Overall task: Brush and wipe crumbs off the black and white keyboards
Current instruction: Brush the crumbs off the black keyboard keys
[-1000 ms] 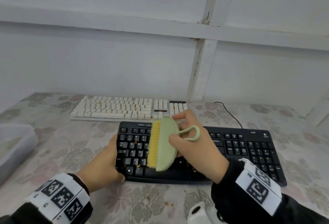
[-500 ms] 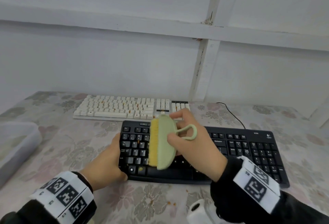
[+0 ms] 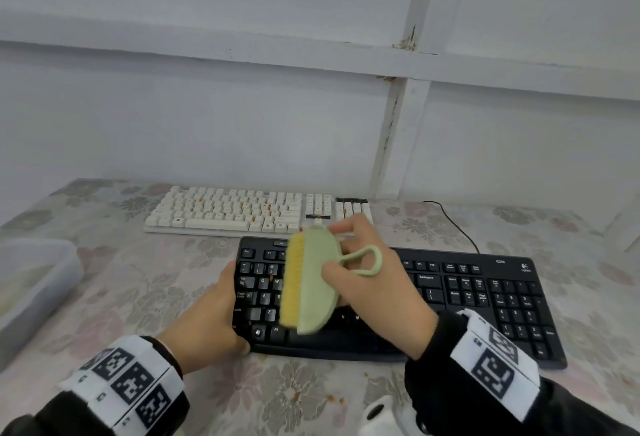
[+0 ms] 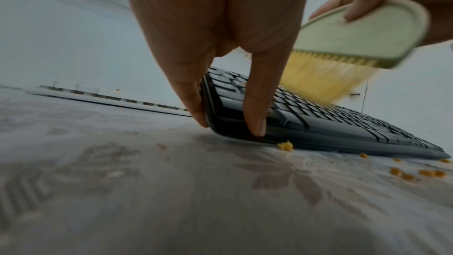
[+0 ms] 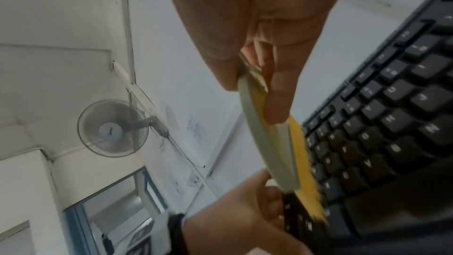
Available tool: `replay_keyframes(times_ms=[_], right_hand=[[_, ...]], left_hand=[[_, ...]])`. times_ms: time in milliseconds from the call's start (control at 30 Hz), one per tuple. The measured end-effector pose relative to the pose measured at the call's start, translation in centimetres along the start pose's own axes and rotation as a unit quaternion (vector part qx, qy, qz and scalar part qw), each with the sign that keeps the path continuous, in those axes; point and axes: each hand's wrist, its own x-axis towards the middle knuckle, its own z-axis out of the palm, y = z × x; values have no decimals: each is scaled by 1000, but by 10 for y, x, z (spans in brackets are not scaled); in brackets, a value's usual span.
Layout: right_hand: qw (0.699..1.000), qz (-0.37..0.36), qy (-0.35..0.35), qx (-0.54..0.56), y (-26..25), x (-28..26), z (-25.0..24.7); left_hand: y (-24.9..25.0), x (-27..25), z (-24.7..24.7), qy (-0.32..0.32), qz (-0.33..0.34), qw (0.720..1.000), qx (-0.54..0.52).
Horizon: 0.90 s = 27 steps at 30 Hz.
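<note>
The black keyboard (image 3: 467, 300) lies across the near middle of the table, orange crumbs on its left keys. My left hand (image 3: 211, 318) grips its left end (image 4: 220, 123), thumb on the front corner and fingers on the side edge. My right hand (image 3: 374, 283) holds a pale green brush (image 3: 313, 283) with yellow bristles (image 4: 316, 79) facing left, tilted over the left half of the keys. The white keyboard (image 3: 235, 210) lies behind, dotted with crumbs.
Crumbs (image 4: 412, 174) lie scattered on the flowered tablecloth (image 3: 138, 290) in front of the black keyboard. A clear plastic box (image 3: 31, 283) stands at the left edge. A black cable (image 3: 457, 224) runs from the keyboard toward the wall. A white object (image 3: 377, 415) sits at the near edge.
The brush has moved a little to the left and away across the black keyboard's left keys. My left hand stays on the keyboard's left end.
</note>
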Motion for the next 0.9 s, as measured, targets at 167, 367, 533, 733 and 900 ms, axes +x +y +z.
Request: replay_keyframes(times_ms=[167, 367, 533, 733, 900], right_hand=[[999, 11, -10, -45, 9, -2, 14], [994, 37, -88, -60, 4, -12, 13], [999, -2, 8, -42, 2, 3, 6], [994, 31, -85, -54, 11, -13, 21], [992, 51, -108, -38, -5, -6, 7]], left_hand=[[-1, 0, 0, -3, -4, 1000, -4], [1, 0, -1, -2, 9, 1000, -12], [0, 0, 0, 0, 4, 1000, 2], [0, 1, 0, 2, 12, 1000, -22], [2, 0, 0, 7, 23, 999, -21]])
